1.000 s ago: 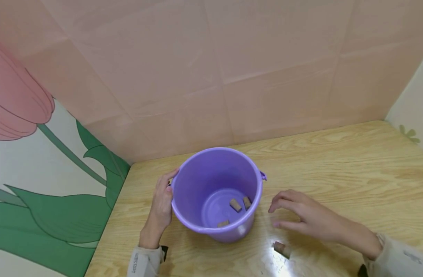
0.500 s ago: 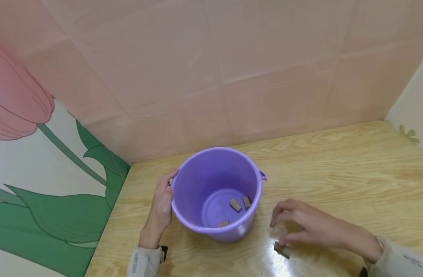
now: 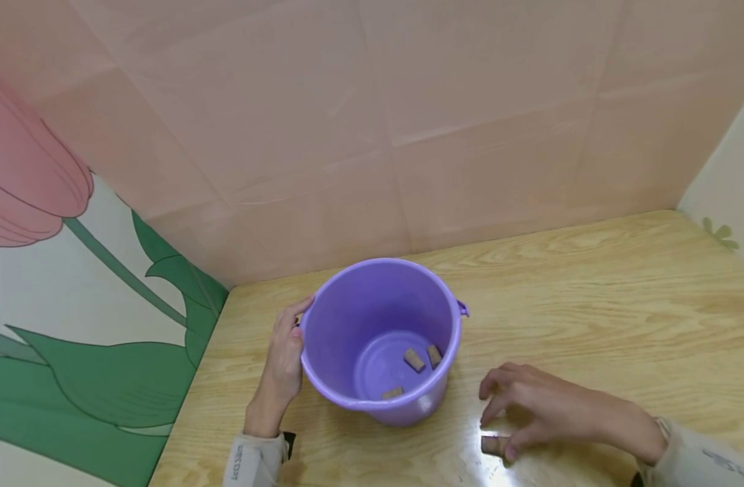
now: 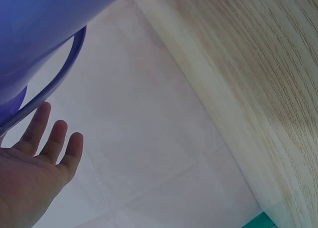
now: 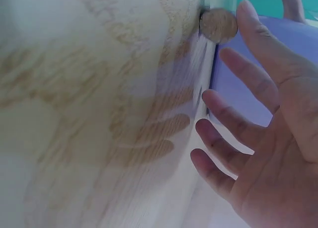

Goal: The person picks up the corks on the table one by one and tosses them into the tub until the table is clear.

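A purple bucket (image 3: 372, 291) stands on the wooden table with several cork stoppers (image 3: 414, 360) lying inside it. My left hand (image 3: 285, 358) holds its left rim, thumb at the edge. In the left wrist view, three fingers spread below the bucket's purple handle (image 4: 62, 76). Another cork stopper (image 3: 492, 445) lies on the table to the right of the bucket. The thumb of my right hand (image 3: 539, 404) is right at that stopper, while the other fingers arch above the table. The right wrist view shows the stopper's round end (image 5: 218, 26) beside the thumb tip.
The wooden table (image 3: 591, 291) meets a pink-covered wall (image 3: 360, 169) behind the bucket. A painted flower panel (image 3: 122, 385) borders the left side, and a white wall (image 3: 728, 182) the right. A handle lug (image 3: 463, 308) sticks out at the bucket's right rim.
My right hand has come down and nearer, its thumb reaching the stopper on the table. That stopper has turned to lie more sideways. The left hand and the bucket have stayed put.
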{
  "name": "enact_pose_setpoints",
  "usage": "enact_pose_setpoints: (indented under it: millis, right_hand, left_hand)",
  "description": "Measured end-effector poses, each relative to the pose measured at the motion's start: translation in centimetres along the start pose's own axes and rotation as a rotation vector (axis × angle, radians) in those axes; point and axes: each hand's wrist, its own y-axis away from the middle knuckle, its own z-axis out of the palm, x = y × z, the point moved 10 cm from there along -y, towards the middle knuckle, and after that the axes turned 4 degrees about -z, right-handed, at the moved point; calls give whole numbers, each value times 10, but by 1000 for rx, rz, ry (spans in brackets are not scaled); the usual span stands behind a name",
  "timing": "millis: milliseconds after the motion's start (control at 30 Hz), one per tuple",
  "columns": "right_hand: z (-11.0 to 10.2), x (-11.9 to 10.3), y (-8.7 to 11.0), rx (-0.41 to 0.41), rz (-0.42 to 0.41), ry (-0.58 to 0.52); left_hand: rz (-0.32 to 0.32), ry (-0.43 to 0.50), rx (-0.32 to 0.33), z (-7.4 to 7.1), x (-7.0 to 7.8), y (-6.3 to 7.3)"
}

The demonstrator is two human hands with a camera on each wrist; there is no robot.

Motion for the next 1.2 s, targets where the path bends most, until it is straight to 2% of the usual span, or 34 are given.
enact_pose_setpoints:
  millis: [267, 667, 1000, 1200]
  right_hand:
    - [4, 0, 0, -40, 6, -15]
    - [7, -8, -5, -32, -42, -52]
    - [8, -11, -7, -21, -76, -25]
    - [5, -8, -6, 10, -23, -18]
  left_hand:
    - [-6, 5, 0, 0, 0, 0]
    - [-20, 12, -9, 2, -2, 0]
    - [-29, 22, -13, 2, -3, 0]
    - [-15, 25, -3, 1, -2, 0]
